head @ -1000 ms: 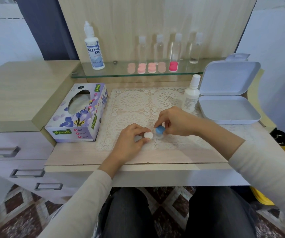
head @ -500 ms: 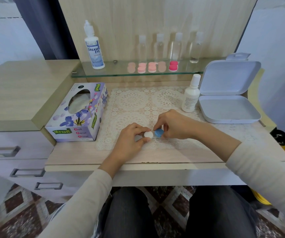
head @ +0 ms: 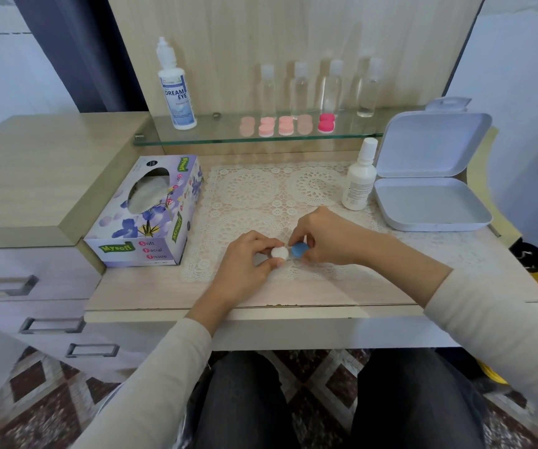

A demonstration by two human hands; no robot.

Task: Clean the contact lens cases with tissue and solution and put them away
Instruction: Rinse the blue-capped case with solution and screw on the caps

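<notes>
A contact lens case lies on the lace mat in front of me. My left hand [head: 248, 264] pinches its white cap [head: 279, 253] between thumb and fingers. My right hand [head: 324, 236] pinches its blue cap [head: 299, 249] right beside it. The case body under the caps is hidden by my fingers. A small white solution bottle [head: 358, 179] stands upright at the mat's right end. A tissue box [head: 151, 212] with a floral print sits to the left. An open white storage box [head: 429, 202] lies at the right with nothing visible in it.
On the glass shelf [head: 216, 137] at the back stand a tall Dream Eye solution bottle [head: 177, 89], several clear small bottles [head: 332, 87] and several pink lens cases [head: 285, 124]. Drawers [head: 28, 286] are at the lower left. The lace mat [head: 261, 196] covers the desk's middle.
The blue cap was slightly raised in my right hand a second ago; now it sits low beside the white cap. My left hand has stayed put.
</notes>
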